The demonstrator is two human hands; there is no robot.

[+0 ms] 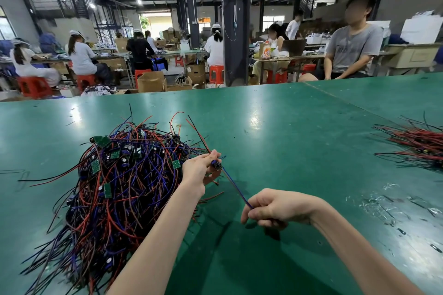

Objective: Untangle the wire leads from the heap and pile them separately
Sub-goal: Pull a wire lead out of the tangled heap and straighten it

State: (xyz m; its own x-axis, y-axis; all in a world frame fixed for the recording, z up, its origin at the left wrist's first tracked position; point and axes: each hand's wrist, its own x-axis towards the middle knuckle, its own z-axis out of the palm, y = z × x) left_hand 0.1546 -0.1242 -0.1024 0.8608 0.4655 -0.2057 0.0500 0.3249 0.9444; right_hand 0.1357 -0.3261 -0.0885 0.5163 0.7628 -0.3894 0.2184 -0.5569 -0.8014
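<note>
Beside the heap (124,175), a thin blue wire lead (236,185) runs taut, slanting away from it; the left hand (197,171) pinches its component end, the right hand (275,208) the far end.

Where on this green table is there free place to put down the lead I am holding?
The table is bare between the tangled heap and the sorted pile, beyond the left hand and right hand holding the lead. Crowded: around the tangled heap, and among the plastic scraps right of the right hand.
</note>
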